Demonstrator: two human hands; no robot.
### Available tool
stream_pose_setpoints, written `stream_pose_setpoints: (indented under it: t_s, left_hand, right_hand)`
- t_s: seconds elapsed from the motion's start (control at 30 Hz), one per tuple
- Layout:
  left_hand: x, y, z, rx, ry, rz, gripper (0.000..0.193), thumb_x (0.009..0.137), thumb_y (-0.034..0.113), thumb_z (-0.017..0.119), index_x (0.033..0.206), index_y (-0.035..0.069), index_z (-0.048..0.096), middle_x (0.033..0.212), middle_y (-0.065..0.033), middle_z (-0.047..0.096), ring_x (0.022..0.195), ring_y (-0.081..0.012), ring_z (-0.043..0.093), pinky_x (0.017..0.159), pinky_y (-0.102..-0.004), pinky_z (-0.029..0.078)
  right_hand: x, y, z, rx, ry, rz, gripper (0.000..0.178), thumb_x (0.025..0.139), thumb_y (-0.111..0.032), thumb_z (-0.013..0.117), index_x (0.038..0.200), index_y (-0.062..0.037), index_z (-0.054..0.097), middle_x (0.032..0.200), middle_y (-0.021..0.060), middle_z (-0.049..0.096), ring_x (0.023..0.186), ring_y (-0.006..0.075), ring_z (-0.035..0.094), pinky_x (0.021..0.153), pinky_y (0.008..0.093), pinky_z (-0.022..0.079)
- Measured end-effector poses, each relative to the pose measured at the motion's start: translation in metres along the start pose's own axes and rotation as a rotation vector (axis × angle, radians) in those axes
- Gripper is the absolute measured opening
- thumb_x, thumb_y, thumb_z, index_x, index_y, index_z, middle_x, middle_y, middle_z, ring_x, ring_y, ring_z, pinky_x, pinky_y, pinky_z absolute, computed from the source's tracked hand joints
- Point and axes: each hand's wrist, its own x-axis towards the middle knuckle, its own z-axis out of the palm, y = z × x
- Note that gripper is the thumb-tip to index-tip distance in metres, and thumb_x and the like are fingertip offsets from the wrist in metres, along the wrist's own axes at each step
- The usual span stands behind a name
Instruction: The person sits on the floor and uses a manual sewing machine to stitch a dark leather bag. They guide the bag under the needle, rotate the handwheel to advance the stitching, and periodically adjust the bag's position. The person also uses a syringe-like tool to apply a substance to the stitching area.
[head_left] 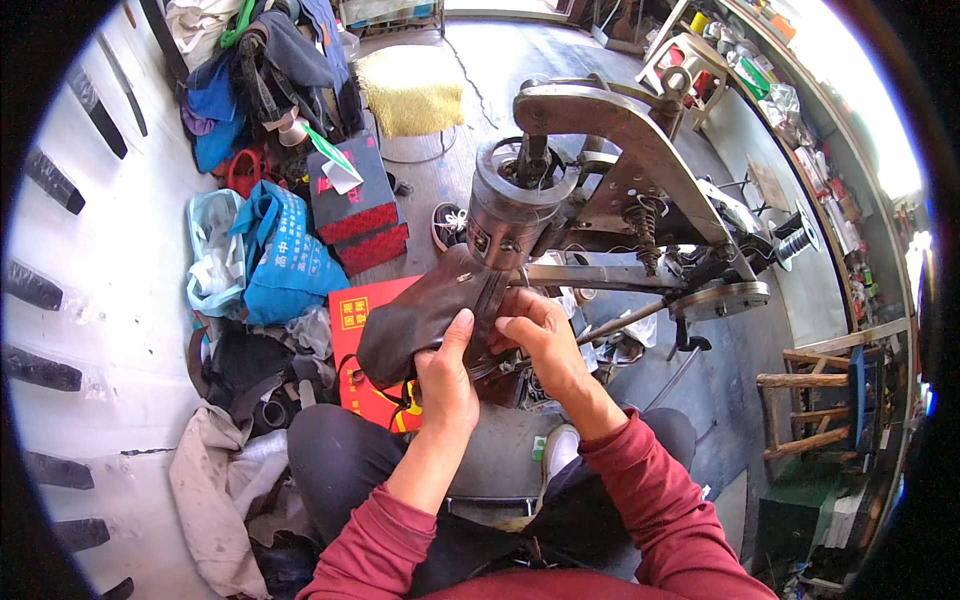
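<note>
In the head view, the dark brown leather piece [415, 320] lies at the front of the metal machine [640, 165], its far end right at the foot of the cylindrical head [512, 215]; the left hand [447, 385] has hold of its near side, thumb pressed on top and fingers tucked below, so it is closed on the leather; the right hand [545, 340] is at the edge beside the head, thumb and fingers curled close together, though one cannot tell whether they pinch the leather or only rest against it; the work appears to be under way, since the piece is at the machine and supported by a hand; how much is done on it cannot be read, as the spot below the head is hidden; freeing the piece from the machine seems left to do; a red printed bag [350, 345] lies beneath it, and a thread spool [797, 243] sits at the machine's far right
</note>
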Motion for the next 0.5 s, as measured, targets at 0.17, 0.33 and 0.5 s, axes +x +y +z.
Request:
stream_pose_setpoints:
  t_s: [0.17, 0.33, 0.5]
  left_hand:
    - [-0.002, 0.001, -0.001, 0.032, 0.011, -0.008, 0.032, 0.097, 0.012, 0.068, 0.126, 0.002, 0.063, 0.124, -0.0071, 0.067, 0.113, -0.0187, 0.063, 0.103, -0.0342, 0.047]
    - [-0.003, 0.004, 0.000, 0.029, 0.018, -0.010, 0.031, 0.097, 0.010, 0.067, 0.127, 0.002, 0.063, 0.124, -0.0066, 0.066, 0.113, -0.0185, 0.063, 0.103, -0.0342, 0.047]
    - [-0.004, 0.008, 0.004, -0.010, 0.037, -0.033, 0.032, 0.096, 0.009, 0.067, 0.127, 0.002, 0.063, 0.123, -0.0068, 0.066, 0.112, -0.0188, 0.063, 0.102, -0.0339, 0.047]
  right_hand:
    - [0.002, 0.006, 0.009, -0.077, 0.012, -0.017, 0.021, 0.098, -0.022, 0.070, 0.103, -0.0023, 0.071, 0.088, -0.0017, 0.069, 0.075, 0.0066, 0.059, 0.067, 0.0249, 0.048]
    - [-0.001, 0.012, 0.016, -0.011, 0.060, -0.030, 0.014, 0.098, -0.014, 0.068, 0.102, -0.0011, 0.070, 0.089, -0.0029, 0.068, 0.079, 0.0053, 0.057, 0.070, 0.0238, 0.047]
    - [-0.011, 0.019, 0.025, 0.050, 0.094, 0.002, 0.018, 0.098, -0.011, 0.066, 0.112, 0.0007, 0.066, 0.100, 0.0017, 0.068, 0.089, 0.0082, 0.060, 0.079, 0.0265, 0.050]
